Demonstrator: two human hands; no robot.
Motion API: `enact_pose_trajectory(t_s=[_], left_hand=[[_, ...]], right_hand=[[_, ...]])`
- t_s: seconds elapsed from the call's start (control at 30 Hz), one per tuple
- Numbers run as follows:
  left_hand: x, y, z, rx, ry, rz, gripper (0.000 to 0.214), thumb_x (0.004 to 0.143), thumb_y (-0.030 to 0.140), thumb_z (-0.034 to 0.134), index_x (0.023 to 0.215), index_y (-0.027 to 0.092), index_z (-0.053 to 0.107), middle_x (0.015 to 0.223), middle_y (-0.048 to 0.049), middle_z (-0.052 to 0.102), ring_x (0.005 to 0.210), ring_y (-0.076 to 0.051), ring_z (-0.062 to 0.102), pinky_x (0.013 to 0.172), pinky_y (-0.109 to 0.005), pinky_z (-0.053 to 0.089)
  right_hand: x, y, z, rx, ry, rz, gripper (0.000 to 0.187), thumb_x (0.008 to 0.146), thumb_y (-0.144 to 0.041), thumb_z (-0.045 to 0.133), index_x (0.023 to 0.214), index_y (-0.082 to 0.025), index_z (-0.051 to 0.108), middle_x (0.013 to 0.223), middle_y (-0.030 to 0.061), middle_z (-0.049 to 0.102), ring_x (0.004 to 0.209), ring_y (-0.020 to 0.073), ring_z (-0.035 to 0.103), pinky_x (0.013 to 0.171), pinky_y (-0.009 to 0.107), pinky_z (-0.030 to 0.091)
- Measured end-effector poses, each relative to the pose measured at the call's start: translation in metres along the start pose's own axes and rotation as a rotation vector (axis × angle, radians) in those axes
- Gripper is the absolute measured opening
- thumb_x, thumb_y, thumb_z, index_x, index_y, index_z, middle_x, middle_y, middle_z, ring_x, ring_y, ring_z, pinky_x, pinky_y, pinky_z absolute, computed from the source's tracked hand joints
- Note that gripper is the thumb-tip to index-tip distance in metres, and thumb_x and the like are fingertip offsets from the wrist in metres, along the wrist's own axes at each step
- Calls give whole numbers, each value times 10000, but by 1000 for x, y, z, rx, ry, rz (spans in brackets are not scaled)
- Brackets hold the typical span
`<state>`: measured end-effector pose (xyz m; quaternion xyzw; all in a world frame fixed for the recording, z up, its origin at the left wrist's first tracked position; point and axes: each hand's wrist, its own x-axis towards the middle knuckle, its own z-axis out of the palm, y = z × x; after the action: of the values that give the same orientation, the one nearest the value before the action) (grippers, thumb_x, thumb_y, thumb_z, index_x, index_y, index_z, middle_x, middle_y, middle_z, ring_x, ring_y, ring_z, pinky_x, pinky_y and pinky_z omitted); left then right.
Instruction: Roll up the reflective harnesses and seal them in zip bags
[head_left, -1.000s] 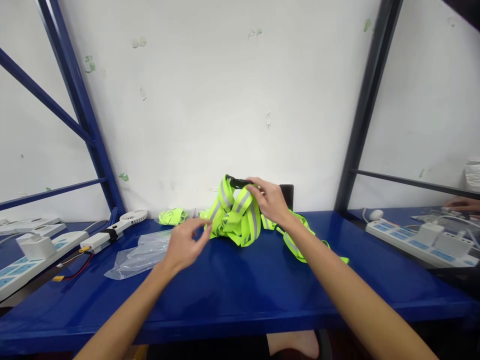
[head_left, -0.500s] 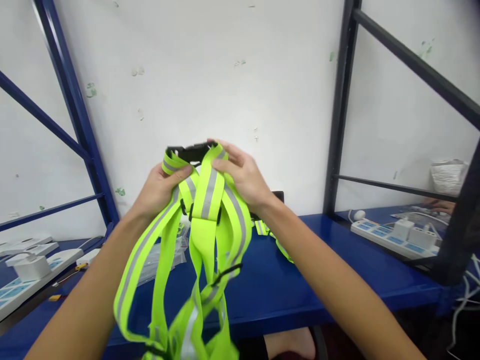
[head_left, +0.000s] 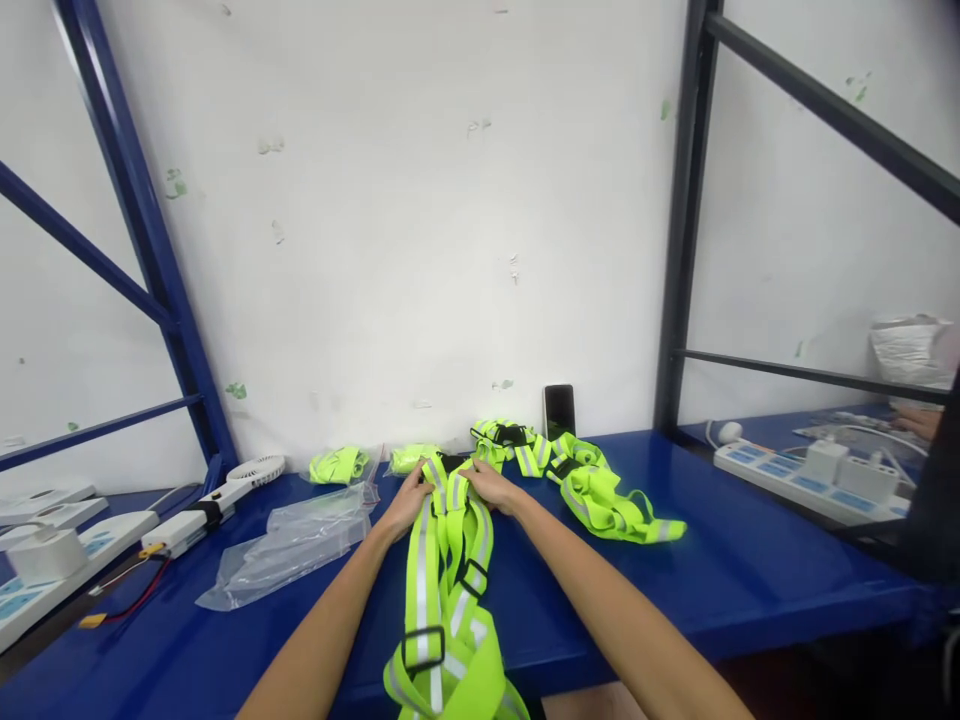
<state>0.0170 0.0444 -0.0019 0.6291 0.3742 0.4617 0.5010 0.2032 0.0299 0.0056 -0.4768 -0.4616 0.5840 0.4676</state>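
Note:
A neon yellow-green reflective vest made of straps (head_left: 437,620), with grey stripes and black sliders, stretches lengthwise over the blue table, its near end at the front edge. Its far end carries a black buckle. My left hand (head_left: 407,500) grips the left side of that end, fingers closed on the strap. On the other side my right hand (head_left: 491,487) pinches the strap near the buckle. Both arms reach forward, one on each side of the vest.
More reflective straps (head_left: 611,500) lie right of my hands, near a phone (head_left: 559,411) against the wall. Clear plastic bags (head_left: 300,540), bagged vests (head_left: 339,465) and a small white fan (head_left: 256,470) are at left. Power strips (head_left: 810,483) flank the blue table (head_left: 720,560).
Both hands have lowered the vest from in front of the wall and moved it away from me onto the table. They still grip its buckle end.

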Motion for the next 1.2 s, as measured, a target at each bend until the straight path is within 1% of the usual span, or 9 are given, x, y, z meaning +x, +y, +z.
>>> enact_pose_trajectory(t_s=[0.17,0.4,0.53,0.63,0.73,0.83,0.93,1.03,1.2], left_hand=[[3,-3,-7,-37,100,16,341,623,204,552,939,155,671,897,-53,706,839,-240,640,775,-333,467],[-1,1,-7,-80,52,75,363,713,360,482,857,132,725,974,-84,709,1005,-273,603,920,-352,427],[2,-2,-3,1,-22,90,357,702,388,613,927,135,727,1073,-86,693,1089,-293,577,991,-366,388],[1,-5,0,-70,-11,3,510,658,352,708,1129,163,660,1128,-94,678,1077,-294,605,960,-386,428],[-5,-2,2,-173,120,-64,677,617,280,778,1258,205,573,1137,-107,676,1078,-283,622,932,-372,459],[-11,4,3,-281,210,-84,673,561,209,818,1198,181,601,1103,-113,692,1004,-279,658,866,-352,504],[-15,8,4,-347,176,-36,595,528,187,831,1092,147,644,1052,-105,711,910,-264,683,799,-342,532],[-15,7,6,-345,186,12,528,504,188,838,1003,145,669,1035,-93,718,893,-250,685,776,-325,529],[-12,3,6,-326,367,26,468,442,169,844,877,138,675,973,-77,731,916,-244,671,781,-301,508]], right_hand=[[11,17,4,128,-111,-141,746,617,-139,644,1327,-256,446,821,6,679,678,184,650,688,332,517],[14,31,9,-84,275,-292,574,631,-183,646,1202,-187,592,702,9,648,684,206,622,707,332,487],[14,31,8,-74,371,-281,533,621,-142,605,1153,-175,618,751,24,660,764,221,624,765,335,481],[10,27,11,-3,312,-258,358,688,-181,539,1027,-168,654,791,45,681,800,226,641,753,321,495],[0,21,15,72,228,-223,337,823,-331,417,1021,-174,640,775,62,686,766,229,659,712,332,515],[-12,12,18,248,82,-156,554,882,-558,257,1112,-180,589,801,79,685,770,246,669,703,375,528],[-22,5,20,432,-63,-82,678,840,-702,236,1150,-191,557,849,86,689,813,262,674,717,401,531],[-28,3,21,449,-104,-58,683,822,-734,273,1073,-185,592,864,95,695,843,265,674,740,401,530],[-29,6,24,515,-246,30,512,827,-624,436,939,-161,625,839,104,702,860,264,673,768,386,526]])
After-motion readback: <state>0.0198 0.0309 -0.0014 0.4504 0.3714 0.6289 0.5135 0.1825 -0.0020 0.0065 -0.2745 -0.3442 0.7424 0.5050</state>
